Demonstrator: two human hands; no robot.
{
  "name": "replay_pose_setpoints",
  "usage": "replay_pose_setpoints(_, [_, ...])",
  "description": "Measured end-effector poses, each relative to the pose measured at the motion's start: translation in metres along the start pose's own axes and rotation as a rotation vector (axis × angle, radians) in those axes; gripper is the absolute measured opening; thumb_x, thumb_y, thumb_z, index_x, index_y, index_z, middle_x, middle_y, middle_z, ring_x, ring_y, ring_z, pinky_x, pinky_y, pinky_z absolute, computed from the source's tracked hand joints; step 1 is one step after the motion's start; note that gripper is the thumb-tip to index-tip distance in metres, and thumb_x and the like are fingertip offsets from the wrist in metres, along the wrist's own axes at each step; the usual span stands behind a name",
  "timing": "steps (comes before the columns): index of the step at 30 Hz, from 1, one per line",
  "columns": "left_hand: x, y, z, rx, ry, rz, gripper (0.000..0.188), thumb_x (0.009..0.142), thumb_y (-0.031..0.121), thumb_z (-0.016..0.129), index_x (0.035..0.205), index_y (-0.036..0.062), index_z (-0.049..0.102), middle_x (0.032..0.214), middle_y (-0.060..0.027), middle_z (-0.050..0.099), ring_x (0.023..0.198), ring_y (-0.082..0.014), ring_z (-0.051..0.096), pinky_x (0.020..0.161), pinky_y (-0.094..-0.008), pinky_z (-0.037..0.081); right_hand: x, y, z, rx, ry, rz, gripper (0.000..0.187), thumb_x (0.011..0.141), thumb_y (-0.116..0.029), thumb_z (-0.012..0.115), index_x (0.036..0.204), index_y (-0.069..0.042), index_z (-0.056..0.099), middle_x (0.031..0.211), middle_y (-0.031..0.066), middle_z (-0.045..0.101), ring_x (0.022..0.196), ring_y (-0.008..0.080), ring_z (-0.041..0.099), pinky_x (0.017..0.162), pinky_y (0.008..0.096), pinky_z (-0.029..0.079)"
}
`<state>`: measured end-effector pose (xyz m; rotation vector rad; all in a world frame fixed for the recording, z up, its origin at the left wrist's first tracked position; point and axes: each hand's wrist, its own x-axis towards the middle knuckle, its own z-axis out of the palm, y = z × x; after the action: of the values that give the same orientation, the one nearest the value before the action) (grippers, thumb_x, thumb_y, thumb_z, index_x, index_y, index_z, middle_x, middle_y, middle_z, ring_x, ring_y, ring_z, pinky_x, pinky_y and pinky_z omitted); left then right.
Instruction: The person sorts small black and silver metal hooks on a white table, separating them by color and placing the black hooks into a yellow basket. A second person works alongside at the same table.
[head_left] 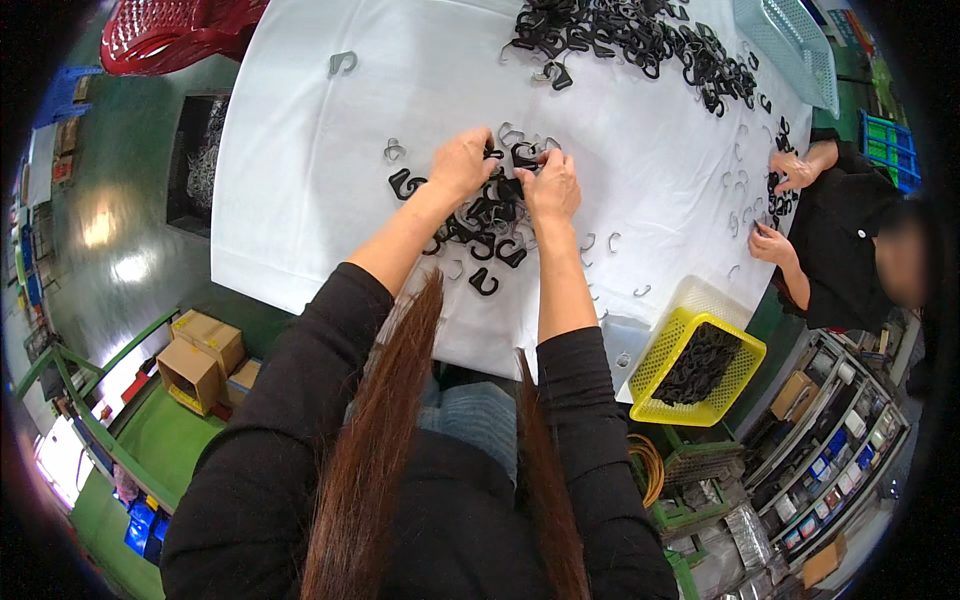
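A loose pile of black hooks (484, 212) lies on the white-covered table (330, 170) in front of me, some with pale clear or metallic pieces among them. My left hand (463, 163) is at the pile's upper left, its thumb and fingers closed on a small black hook (492, 153). Just to the right, my right hand (552, 186) pinches another black hook (523, 156) near the pile's far edge. The two hands are close together but apart. Small clear or grey hook-shaped pieces (394, 150) lie singly around them.
A large heap of black hooks (640, 40) covers the far side, beside a pale blue basket (795, 50). At right, a co-worker's hands (790, 172) handle more hooks. A yellow basket (650, 385) holding black pieces stands at the near right edge. A red chair (170, 40) is far left.
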<state>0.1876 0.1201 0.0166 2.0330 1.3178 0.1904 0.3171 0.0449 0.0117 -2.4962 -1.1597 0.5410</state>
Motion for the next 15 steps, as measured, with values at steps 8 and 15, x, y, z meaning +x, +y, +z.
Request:
replay_pose_setpoints(8, [-0.01,-0.037,-0.068,-0.638,-0.221,-0.179,0.024,0.076,0.021,0.071,0.089,0.0042,0.06,0.085,-0.0066,0.065,0.076,-0.0183,0.062,0.068,-0.0273,0.049,-0.008,0.028,-0.028,0.819,-0.325,0.082,0.03,0.075,-0.018,0.074,0.097,-0.003,0.061,0.078,0.0037,0.063,0.061,0.0111,0.053,0.054,0.024,0.041])
replay_pose_setpoints(15, [-0.037,-0.066,-0.091,-1.701,-0.411,-0.178,0.015,0.088,0.022,0.06,0.095,0.0095,0.056,0.092,-0.0046,0.06,0.087,-0.0132,0.06,0.071,-0.0311,0.054,-0.03,0.051,-0.067,1.767,-0.565,0.302,0.021,0.088,-0.02,0.059,0.106,-0.01,0.059,0.086,0.0019,0.059,0.07,0.0117,0.053,0.05,0.0191,0.034])
